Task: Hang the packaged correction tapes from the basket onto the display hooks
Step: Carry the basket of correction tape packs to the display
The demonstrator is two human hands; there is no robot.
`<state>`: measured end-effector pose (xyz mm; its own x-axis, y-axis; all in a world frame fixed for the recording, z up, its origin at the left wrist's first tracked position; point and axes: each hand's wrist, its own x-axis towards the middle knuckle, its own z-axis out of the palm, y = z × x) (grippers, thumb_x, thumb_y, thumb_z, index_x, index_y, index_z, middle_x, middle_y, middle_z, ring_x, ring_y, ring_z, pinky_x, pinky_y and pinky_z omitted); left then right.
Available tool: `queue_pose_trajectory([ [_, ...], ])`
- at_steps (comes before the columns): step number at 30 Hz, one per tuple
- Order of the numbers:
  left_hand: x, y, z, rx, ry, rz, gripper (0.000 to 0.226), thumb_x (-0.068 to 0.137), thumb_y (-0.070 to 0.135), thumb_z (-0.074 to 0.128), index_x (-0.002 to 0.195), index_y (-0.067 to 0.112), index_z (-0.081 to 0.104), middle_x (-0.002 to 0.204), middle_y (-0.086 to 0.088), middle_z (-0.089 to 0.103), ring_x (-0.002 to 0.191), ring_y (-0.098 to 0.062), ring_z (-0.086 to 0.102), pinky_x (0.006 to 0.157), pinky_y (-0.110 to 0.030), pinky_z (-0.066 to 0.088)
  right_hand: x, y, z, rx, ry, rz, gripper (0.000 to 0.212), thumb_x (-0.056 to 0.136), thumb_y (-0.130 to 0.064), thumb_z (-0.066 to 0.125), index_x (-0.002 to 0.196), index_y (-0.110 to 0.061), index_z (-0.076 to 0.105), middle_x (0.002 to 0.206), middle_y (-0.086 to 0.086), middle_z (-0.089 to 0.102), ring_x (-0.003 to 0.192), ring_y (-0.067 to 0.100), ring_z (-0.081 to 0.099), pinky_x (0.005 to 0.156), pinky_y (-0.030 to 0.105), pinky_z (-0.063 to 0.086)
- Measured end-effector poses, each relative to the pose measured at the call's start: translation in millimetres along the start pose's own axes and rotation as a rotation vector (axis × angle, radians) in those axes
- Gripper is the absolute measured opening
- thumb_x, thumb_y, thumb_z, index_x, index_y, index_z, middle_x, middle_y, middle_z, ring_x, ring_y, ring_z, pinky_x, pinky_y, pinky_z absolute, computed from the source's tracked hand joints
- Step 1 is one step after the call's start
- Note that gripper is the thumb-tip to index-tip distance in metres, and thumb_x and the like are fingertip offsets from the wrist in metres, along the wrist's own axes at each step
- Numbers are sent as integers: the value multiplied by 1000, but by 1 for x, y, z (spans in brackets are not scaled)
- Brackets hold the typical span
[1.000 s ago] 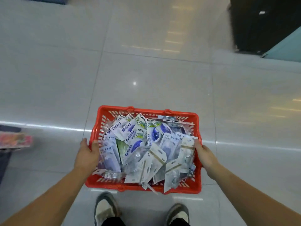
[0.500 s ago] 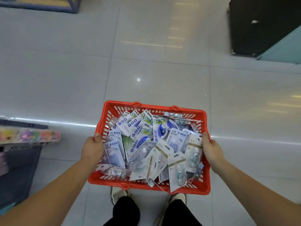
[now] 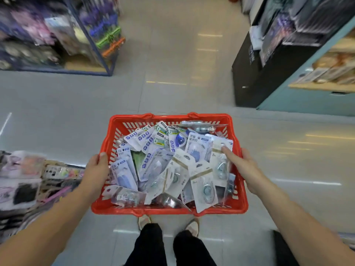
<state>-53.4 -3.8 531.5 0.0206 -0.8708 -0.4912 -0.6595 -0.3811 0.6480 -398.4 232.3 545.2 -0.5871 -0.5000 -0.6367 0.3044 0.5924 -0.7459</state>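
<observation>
A red plastic basket (image 3: pixel 192 118) hangs in front of me over the floor, carried by both hands. It is heaped with several packaged correction tapes (image 3: pixel 165 162), white cards with clear blisters. My left hand (image 3: pixel 97 168) grips the basket's left rim, thumb hooked over the top. My right hand (image 3: pixel 243 166) grips the right rim, and its thumb lies on a white-and-gold package (image 3: pixel 221 162) leaning against that side. No display hooks for the tapes can be made out.
A blue-framed rack (image 3: pixel 92 41) of blurred goods stands far left. A black-and-teal shelf unit (image 3: pixel 272 73) stands far right. A low display of stationery (image 3: pixel 28 179) lies close at my left. Grey tiled aisle floor (image 3: pixel 172 73) runs ahead. My shoes (image 3: pixel 167 223) show below the basket.
The view has lifted from bare floor to the aisle with shelves on both sides. The basket sits higher and closer. Both hands keep their hold on the rims.
</observation>
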Motion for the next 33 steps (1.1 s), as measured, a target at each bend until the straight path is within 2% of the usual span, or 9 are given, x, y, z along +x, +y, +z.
queue_pose_trajectory([
  [4,8,50,-11,-58,43,8,43,104,46,45,108,9,67,105,-13,74,97,-36,70,96,-50,55,-2,-67,-8,32,27,-73,41,86,-54,78,109,-23,66,100,1,80,92,22,78,89,43,61],
  [9,58,124,-7,-102,31,37,30,110,30,44,99,11,65,92,-11,71,77,-23,66,73,-34,52,50,-143,4,64,28,-102,42,87,-50,77,115,-19,69,97,0,81,87,21,79,85,41,61],
  [13,140,185,4,-152,49,96,34,108,33,47,100,7,68,99,-18,74,92,-39,73,88,-51,60,120,-202,30,75,58,-71,41,89,-49,76,112,-17,66,98,2,78,87,24,76,77,38,59],
  [15,183,224,8,-143,49,101,32,106,35,48,91,13,65,96,-17,74,89,-38,73,88,-52,61,158,-236,43,90,109,-25,50,85,-52,79,115,-16,64,104,4,77,92,27,75,87,44,60],
  [18,243,283,8,-138,36,104,37,100,43,50,92,10,66,95,-16,75,87,-36,73,89,-51,60,208,-293,56,161,144,34,55,80,-50,85,117,-13,68,103,8,80,94,32,77,96,50,57],
  [23,318,386,9,-124,35,118,40,102,39,52,86,5,65,77,-12,71,67,-32,69,69,-43,60,274,-384,63,199,175,63,38,85,-41,82,104,-10,71,81,7,80,86,33,76,88,48,59],
  [27,381,458,36,-114,46,117,38,103,40,53,85,9,67,79,-13,72,70,-33,70,71,-44,60,352,-441,58,157,194,29,52,82,-51,82,110,-9,72,84,6,80,83,32,78,89,47,59],
  [31,442,530,80,-102,43,138,37,107,34,49,81,12,64,73,-11,68,62,-28,64,65,-38,55,445,-505,46,118,182,-7,60,79,-60,80,109,-9,72,86,6,80,86,32,77,91,47,59],
  [33,465,558,97,-94,71,163,36,108,32,48,87,8,64,72,-8,65,61,-24,61,60,-30,50,486,-535,41,101,177,-47,60,81,-58,79,113,-8,72,94,8,80,88,30,77,84,41,59],
])
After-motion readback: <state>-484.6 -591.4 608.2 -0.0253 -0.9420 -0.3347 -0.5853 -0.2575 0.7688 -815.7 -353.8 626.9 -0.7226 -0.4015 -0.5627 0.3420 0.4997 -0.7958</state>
